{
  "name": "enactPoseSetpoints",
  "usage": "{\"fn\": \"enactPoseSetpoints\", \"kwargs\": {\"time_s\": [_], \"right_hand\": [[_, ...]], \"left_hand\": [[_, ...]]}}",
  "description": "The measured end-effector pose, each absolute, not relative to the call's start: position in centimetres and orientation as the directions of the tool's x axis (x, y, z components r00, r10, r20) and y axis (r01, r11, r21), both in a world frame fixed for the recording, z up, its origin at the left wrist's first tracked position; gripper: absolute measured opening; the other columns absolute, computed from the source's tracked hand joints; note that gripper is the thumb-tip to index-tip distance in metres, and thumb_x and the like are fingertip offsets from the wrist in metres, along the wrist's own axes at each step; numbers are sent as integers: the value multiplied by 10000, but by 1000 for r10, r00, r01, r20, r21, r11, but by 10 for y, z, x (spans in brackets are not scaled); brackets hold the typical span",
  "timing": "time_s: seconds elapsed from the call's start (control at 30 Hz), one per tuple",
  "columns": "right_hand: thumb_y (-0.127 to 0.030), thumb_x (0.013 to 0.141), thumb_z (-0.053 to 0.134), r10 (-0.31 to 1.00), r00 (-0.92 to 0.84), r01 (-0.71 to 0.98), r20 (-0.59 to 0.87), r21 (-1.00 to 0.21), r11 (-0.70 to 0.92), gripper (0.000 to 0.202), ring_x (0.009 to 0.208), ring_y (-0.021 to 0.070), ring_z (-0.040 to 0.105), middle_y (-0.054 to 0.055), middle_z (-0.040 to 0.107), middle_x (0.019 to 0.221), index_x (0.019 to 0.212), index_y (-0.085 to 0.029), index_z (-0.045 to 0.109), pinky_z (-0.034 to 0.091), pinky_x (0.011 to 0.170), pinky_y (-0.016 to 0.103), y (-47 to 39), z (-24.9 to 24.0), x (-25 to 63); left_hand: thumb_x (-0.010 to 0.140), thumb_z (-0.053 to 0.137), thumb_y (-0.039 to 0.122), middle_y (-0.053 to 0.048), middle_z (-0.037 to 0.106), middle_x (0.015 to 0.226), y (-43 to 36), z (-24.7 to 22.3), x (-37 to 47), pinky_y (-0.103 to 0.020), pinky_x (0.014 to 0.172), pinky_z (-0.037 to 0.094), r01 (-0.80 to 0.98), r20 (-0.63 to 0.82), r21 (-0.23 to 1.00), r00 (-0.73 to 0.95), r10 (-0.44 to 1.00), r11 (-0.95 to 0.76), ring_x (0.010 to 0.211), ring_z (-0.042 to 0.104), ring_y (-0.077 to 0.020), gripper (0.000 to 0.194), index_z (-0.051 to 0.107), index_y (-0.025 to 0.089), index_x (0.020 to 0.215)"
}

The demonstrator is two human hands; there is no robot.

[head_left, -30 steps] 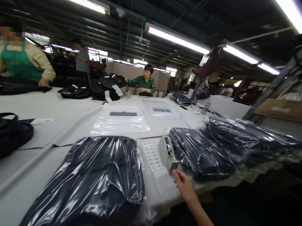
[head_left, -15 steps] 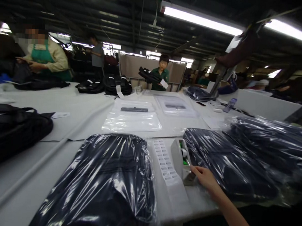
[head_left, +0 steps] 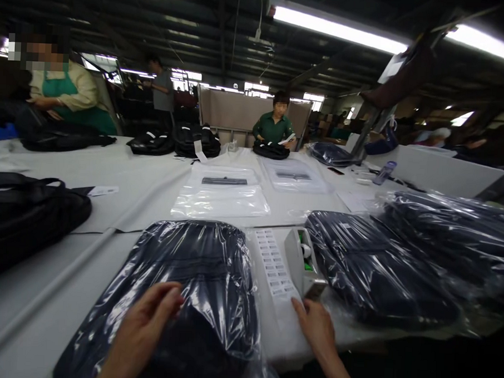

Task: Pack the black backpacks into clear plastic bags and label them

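Note:
A dark bag sealed in a clear plastic bag (head_left: 198, 270) lies on the white table (head_left: 122, 194) right in front of me. My left hand (head_left: 146, 323) rests on its near end with fingers spread. My right hand (head_left: 315, 325) lies on a white strip of barcode labels (head_left: 279, 274) beside the bag, fingers apart, holding nothing. A grey tape dispenser (head_left: 303, 261) stands just beyond that hand.
Two more bagged dark items (head_left: 378, 267) (head_left: 454, 231) lie to the right. Empty plastic bags (head_left: 222, 196) lie in the middle, a black bag (head_left: 25, 215) sits at the left. Other people work at the far side (head_left: 275, 126) and far left (head_left: 64, 91).
My right hand has moved from the tape dispenser down onto the label strip. My left hand has come into view and settled on the bagged item.

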State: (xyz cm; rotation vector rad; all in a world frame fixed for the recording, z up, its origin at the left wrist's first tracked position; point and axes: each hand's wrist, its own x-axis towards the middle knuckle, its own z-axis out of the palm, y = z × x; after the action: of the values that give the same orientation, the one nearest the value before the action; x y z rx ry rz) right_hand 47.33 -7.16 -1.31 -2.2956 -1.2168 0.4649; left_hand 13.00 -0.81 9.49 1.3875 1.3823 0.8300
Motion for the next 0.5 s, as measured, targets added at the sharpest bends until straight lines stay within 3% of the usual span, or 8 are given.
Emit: {"fn": "enactPoseSetpoints", "kwargs": {"time_s": [0.13,0.2,0.27,0.37,0.5], "right_hand": [[-552,716,517,853,508,445,-116,-813,-376,374,723,300,642,78,675,667,638,-200,614,470,672,380,-67,-13,478],[-558,706,548,861,481,276,-163,-904,-326,366,695,269,650,49,685,673,754,-199,603,483,628,346,-68,-11,477],[-518,657,654,870,434,-32,-233,-969,-244,410,680,255,658,35,696,698,897,-200,557,490,618,337,-71,-10,474],[-409,562,789,883,382,-381,-275,-917,-121,524,702,251,667,22,703,748,946,-216,489,499,657,351,-75,-10,471],[-334,548,819,885,369,-512,-283,-857,-60,613,754,256,673,24,707,843,1007,-239,423,502,678,360,-77,-12,468]], "left_hand": [[734,598,519,-60,603,911,6,77,223,-325,759,471,145,-245,969,453,857,200,863,578,-216,413,545,186,972],[704,630,485,-65,571,908,7,64,259,-312,738,451,156,-293,956,477,828,249,831,560,-198,449,506,168,996],[665,671,457,-81,540,961,5,53,284,-308,737,439,166,-342,940,459,820,298,844,550,-198,523,448,168,1040],[564,764,357,-95,509,1013,2,39,305,-303,711,447,181,-416,909,447,792,375,849,560,-207,695,362,189,1105],[500,752,191,-33,567,872,-2,23,325,-286,623,460,55,-404,896,511,759,440,719,597,-189,760,326,217,1130]]}}
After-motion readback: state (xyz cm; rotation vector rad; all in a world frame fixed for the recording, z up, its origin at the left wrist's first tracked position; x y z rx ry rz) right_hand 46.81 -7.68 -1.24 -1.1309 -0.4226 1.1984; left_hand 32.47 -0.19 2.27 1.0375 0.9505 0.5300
